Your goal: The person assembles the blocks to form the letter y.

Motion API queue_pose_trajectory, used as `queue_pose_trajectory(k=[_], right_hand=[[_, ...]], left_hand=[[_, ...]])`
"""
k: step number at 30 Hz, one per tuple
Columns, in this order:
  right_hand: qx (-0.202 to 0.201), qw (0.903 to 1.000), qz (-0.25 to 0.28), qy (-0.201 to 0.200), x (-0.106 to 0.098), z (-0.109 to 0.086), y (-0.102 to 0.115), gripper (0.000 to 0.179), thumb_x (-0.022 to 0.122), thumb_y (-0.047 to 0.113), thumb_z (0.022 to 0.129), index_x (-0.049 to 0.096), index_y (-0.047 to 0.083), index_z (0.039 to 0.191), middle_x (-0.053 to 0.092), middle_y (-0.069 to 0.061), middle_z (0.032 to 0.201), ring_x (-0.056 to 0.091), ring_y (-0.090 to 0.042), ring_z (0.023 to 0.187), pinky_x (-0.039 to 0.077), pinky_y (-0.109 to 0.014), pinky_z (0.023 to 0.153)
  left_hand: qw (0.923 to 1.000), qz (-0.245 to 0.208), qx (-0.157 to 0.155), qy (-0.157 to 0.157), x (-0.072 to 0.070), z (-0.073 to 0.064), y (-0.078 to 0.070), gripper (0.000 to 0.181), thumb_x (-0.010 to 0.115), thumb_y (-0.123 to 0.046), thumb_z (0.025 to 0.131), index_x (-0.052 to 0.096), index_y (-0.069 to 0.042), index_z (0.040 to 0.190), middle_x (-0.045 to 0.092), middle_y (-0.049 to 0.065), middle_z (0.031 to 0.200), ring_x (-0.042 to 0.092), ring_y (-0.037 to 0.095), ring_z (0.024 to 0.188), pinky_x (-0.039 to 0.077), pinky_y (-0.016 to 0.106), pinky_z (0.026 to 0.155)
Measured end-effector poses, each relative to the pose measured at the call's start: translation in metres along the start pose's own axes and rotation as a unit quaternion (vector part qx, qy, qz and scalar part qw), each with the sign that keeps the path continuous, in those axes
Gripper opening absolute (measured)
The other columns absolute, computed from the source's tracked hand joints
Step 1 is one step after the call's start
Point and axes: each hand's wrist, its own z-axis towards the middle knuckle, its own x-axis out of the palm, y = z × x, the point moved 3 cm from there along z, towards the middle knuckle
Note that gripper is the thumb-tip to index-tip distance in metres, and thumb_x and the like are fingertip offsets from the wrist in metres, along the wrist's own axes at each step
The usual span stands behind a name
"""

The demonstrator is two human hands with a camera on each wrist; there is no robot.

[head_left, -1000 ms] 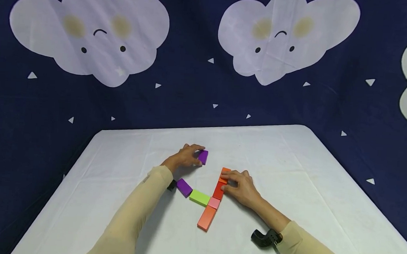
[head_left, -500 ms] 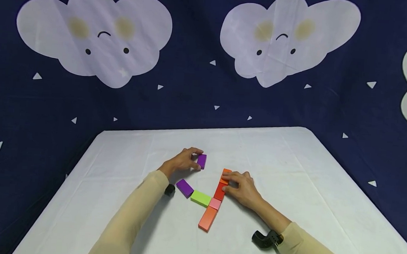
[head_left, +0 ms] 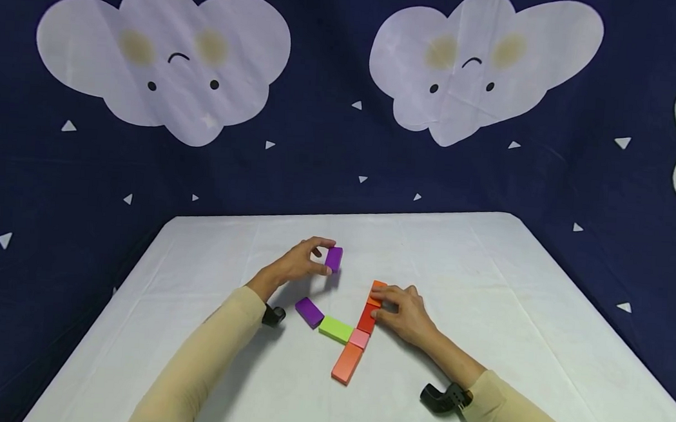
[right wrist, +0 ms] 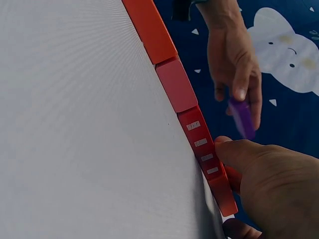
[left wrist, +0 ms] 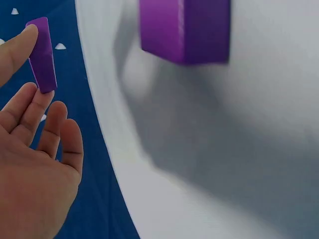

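Observation:
A purple block (head_left: 334, 260) is pinched between the thumb and fingertips of my left hand (head_left: 297, 263), just above the table with a shadow below. In the left wrist view, the thumb and a fingertip meet opposite ends of this purple block (left wrist: 43, 57). My right hand (head_left: 407, 315) rests at the far end of a block row, fingers across the orange block (head_left: 377, 291) and thumb touching the red block (head_left: 367, 319). In the right wrist view, the thumb (right wrist: 229, 147) lies along the red block's side; the other fingers are partly hidden.
The row continues toward me with a pink block (head_left: 359, 339) and a salmon-orange block (head_left: 346, 365). A green block (head_left: 335, 329) branches left from the pink one, followed by another purple block (head_left: 309, 312). All lie on a white-covered table (head_left: 457, 257) before a dark blue cloud-print cloth (head_left: 317, 177).
My left hand drew the purple block slightly nearer, then raised it off the table, where it is now held. My right hand stays at the orange and red blocks.

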Motion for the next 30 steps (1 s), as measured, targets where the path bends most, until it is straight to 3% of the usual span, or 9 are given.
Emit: queue_pose_trajectory(k=[10,18,25,30], right_hand=[[-0.007,1.0,-0.006,-0.003,0.001,0.0,0.0,0.038,0.077,0.027,0.076,0.07,0.019,0.113,0.066,0.0,0.12,0.038,-0.012,0.081,0.028,-0.032,0.078],[-0.006,0.9999,-0.011,-0.005,0.002,0.0,0.0,0.038,0.076,0.026,0.076,0.07,0.018,0.112,0.067,-0.001,0.118,0.04,-0.014,0.082,0.028,-0.032,0.077],[-0.002,0.9999,-0.012,-0.001,0.002,0.0,0.001,0.039,0.076,0.027,0.076,0.07,0.017,0.112,0.067,-0.002,0.116,0.041,-0.013,0.083,0.029,-0.032,0.078],[-0.007,0.9999,-0.006,-0.005,0.002,0.0,0.002,0.039,0.077,0.027,0.075,0.07,0.017,0.112,0.067,-0.002,0.117,0.041,-0.013,0.082,0.029,-0.032,0.078]], left_hand=[[0.9991,-0.022,0.024,0.028,0.003,-0.041,-0.025,0.064,0.076,-0.023,0.078,0.049,-0.029,0.136,0.049,-0.004,0.132,0.044,0.033,0.119,0.041,0.035,0.086],[0.9967,-0.025,0.064,0.043,0.014,-0.078,-0.039,0.063,0.077,-0.022,0.077,0.05,-0.028,0.134,0.052,-0.007,0.128,0.044,0.026,0.113,0.04,0.04,0.089],[0.9934,-0.047,0.079,0.069,0.027,-0.106,-0.037,0.063,0.076,-0.021,0.079,0.049,-0.03,0.134,0.049,0.007,0.127,0.051,0.035,0.106,0.045,0.034,0.083],[0.9918,-0.036,0.094,0.078,0.037,-0.124,-0.034,0.065,0.075,-0.019,0.078,0.047,-0.025,0.136,0.05,0.012,0.12,0.05,0.032,0.106,0.044,0.041,0.086]])
